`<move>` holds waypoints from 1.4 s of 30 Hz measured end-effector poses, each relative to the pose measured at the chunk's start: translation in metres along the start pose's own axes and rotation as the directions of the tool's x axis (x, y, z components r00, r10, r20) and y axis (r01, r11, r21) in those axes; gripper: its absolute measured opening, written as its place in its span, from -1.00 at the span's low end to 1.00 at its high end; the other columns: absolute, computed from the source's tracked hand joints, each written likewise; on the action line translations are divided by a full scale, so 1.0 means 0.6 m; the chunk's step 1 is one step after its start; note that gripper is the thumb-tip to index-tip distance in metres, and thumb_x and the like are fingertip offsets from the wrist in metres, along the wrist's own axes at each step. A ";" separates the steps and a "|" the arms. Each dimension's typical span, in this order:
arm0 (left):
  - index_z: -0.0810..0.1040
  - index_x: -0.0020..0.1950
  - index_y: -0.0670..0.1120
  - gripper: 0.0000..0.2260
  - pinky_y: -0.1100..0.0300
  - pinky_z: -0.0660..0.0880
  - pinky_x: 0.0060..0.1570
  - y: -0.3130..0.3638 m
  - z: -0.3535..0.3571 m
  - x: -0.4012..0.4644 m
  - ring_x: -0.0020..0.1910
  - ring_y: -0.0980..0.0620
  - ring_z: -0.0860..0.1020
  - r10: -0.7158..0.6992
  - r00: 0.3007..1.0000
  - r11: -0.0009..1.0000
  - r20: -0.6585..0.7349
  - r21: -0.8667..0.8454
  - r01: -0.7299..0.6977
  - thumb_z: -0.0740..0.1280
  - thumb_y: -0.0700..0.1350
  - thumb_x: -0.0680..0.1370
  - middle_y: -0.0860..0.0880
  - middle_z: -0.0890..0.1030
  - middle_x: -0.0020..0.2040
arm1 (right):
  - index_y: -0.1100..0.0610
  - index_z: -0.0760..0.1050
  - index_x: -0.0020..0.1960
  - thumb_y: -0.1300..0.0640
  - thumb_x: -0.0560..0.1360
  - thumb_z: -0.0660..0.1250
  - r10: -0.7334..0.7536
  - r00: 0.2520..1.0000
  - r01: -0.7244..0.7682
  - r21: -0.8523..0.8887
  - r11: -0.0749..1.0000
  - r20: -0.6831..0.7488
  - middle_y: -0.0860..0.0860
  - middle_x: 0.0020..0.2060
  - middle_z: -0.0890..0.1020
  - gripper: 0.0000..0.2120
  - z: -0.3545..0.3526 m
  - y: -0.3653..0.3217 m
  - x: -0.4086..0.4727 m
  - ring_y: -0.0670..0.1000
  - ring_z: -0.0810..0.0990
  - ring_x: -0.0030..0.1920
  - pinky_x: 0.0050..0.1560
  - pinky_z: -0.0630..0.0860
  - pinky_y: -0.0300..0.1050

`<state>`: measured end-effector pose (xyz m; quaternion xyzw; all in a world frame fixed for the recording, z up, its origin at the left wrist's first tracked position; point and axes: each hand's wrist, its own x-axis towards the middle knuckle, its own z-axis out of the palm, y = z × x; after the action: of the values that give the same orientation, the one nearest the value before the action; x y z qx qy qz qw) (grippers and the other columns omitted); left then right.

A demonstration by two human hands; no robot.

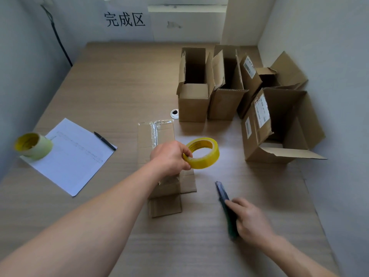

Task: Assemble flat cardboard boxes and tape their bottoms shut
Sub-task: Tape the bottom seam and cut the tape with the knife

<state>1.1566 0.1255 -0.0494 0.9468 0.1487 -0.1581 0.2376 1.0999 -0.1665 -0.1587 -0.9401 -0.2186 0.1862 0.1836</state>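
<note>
From the head view, your left hand (171, 157) pinches the yellow tape roll (202, 152) above the flat box (159, 156) lying on the desk (119, 86). Your right hand (250, 220) seems curled round the blurred utility knife (226, 206). Before cutting, press the strip flat along the seam.

We observed a wood-grain tabletop (119, 80) enclosed by pale walls (319, 37); a paper sign (124, 19) hung beyond its far edge.
</note>
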 end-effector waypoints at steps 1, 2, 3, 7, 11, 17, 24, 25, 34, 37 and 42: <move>0.64 -0.03 0.23 -0.73 0.23 0.37 -0.16 -0.001 0.000 0.000 -0.05 0.08 0.57 0.000 1.000 1.000 0.001 -0.003 0.000 0.57 0.12 0.31 0.21 0.58 -0.21 | -0.11 0.47 0.37 0.10 0.40 0.27 0.122 0.991 -0.118 0.072 0.990 -0.050 -0.06 0.15 0.58 -0.47 0.003 -0.005 -0.009 0.09 0.59 0.11 -0.04 0.54 -0.09; 0.63 -0.04 0.23 -0.73 0.23 0.37 -0.17 -0.002 0.000 0.001 -0.05 0.09 0.57 -0.001 1.000 1.000 0.000 -0.007 0.001 0.57 0.12 0.31 0.21 0.59 -0.21 | -0.12 0.40 0.42 0.00 0.41 0.29 0.253 0.965 -0.246 0.099 0.964 -0.074 -0.07 0.20 0.58 -0.43 0.007 -0.009 -0.014 0.07 0.58 0.15 0.01 0.52 -0.08; 0.63 -0.04 0.24 -0.74 0.23 0.36 -0.17 -0.002 0.000 0.000 -0.06 0.09 0.57 -0.003 1.000 1.000 0.002 -0.011 0.003 0.57 0.13 0.31 0.21 0.59 -0.21 | -0.11 0.32 0.46 -0.13 0.41 0.32 0.353 0.933 -0.348 0.075 0.935 -0.069 -0.07 0.23 0.56 -0.37 0.013 -0.017 -0.019 0.06 0.56 0.19 0.05 0.50 -0.08; 0.64 -0.06 0.24 -0.74 0.23 0.38 -0.17 -0.001 -0.002 0.000 -0.07 0.10 0.57 -0.009 1.000 0.999 0.016 -0.039 0.010 0.58 0.11 0.29 0.22 0.59 -0.23 | -0.09 0.37 0.17 -0.16 0.40 0.35 0.415 0.909 -0.413 -0.058 0.909 0.030 -0.05 0.11 0.58 -0.61 0.027 -0.040 -0.008 0.09 0.56 0.14 -0.02 0.49 -0.08; 0.62 -0.13 0.24 -0.76 0.22 0.46 -0.14 0.000 -0.007 0.001 -0.10 0.11 0.58 -0.020 0.998 0.998 0.051 -0.065 0.023 0.59 0.07 0.29 0.22 0.60 -0.24 | 0.03 0.28 -0.19 0.14 0.32 0.43 0.470 0.881 -0.461 0.344 0.818 0.061 -0.05 -0.32 0.53 -0.70 0.022 -0.046 -0.002 0.13 0.52 -0.21 -0.26 0.38 0.03; 0.60 -0.18 0.23 -0.77 0.22 0.46 -0.14 -0.002 -0.009 0.004 -0.12 0.11 0.58 -0.022 0.997 0.996 0.073 -0.086 0.028 0.60 0.05 0.28 0.21 0.59 -0.26 | -0.15 0.42 -0.01 -0.18 0.41 0.28 0.112 0.986 -0.029 0.536 0.844 -0.122 -0.12 -0.33 0.52 -0.79 0.010 -0.103 -0.023 -0.09 0.47 -0.34 -0.31 0.37 -0.18; 0.65 -0.07 0.19 -0.75 0.22 0.46 -0.14 -0.001 -0.011 0.005 -0.12 0.09 0.58 -0.015 0.996 0.996 0.092 -0.087 0.023 0.59 0.05 0.31 0.17 0.61 -0.23 | -0.08 0.46 0.06 0.06 0.60 0.27 0.038 0.977 0.068 0.479 0.875 -0.209 -0.22 -0.29 0.51 -0.93 0.003 -0.134 -0.001 -0.09 0.47 -0.28 -0.25 0.37 -0.11; 0.65 -0.08 0.20 -0.75 0.22 0.46 -0.14 -0.001 -0.011 0.004 -0.12 0.09 0.58 -0.015 0.996 0.996 0.090 -0.089 0.023 0.59 0.05 0.31 0.18 0.61 -0.23 | -0.08 0.46 0.08 0.05 0.60 0.26 0.033 0.977 0.074 0.474 0.878 -0.213 -0.22 -0.29 0.51 -0.92 0.003 -0.135 0.001 -0.10 0.47 -0.27 -0.24 0.38 -0.11; 0.60 -0.15 0.21 -0.77 0.24 0.40 -0.19 -0.001 -0.012 0.004 -0.16 0.13 0.58 -0.028 0.996 0.997 0.084 -0.068 0.034 0.60 0.05 0.30 0.17 0.62 -0.22 | -0.08 0.39 0.24 -0.04 0.62 0.18 0.024 0.983 0.021 0.247 0.969 -0.181 -0.11 -0.03 0.58 -0.79 0.026 -0.152 0.017 0.08 0.56 -0.04 -0.17 0.41 -0.04; 0.60 -0.15 0.22 -0.76 0.23 0.38 -0.19 0.002 -0.010 0.005 -0.12 0.11 0.58 -0.027 0.997 0.998 0.079 -0.048 0.030 0.60 0.07 0.29 0.19 0.59 -0.25 | -0.11 0.37 0.24 -0.09 0.61 0.16 0.123 0.978 -0.095 0.164 0.982 -0.168 -0.10 0.06 0.58 -0.78 0.035 -0.135 0.018 0.10 0.57 0.03 -0.12 0.47 0.00; 0.60 -0.15 0.22 -0.77 0.23 0.39 -0.16 0.000 -0.008 0.006 -0.09 0.11 0.57 -0.026 0.998 0.999 0.062 -0.044 0.028 0.59 0.07 0.29 0.21 0.57 -0.27 | -0.08 0.33 0.35 -0.13 0.58 0.17 0.348 0.928 -0.366 -0.151 0.918 -0.133 -0.01 0.16 0.52 -0.63 0.020 -0.059 -0.004 0.10 0.50 0.17 0.06 0.44 0.02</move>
<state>1.1611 0.1289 -0.0469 0.9339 0.1577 -0.1868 0.2609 1.0804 -0.1346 -0.1533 -0.9850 -0.0487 0.1478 0.0751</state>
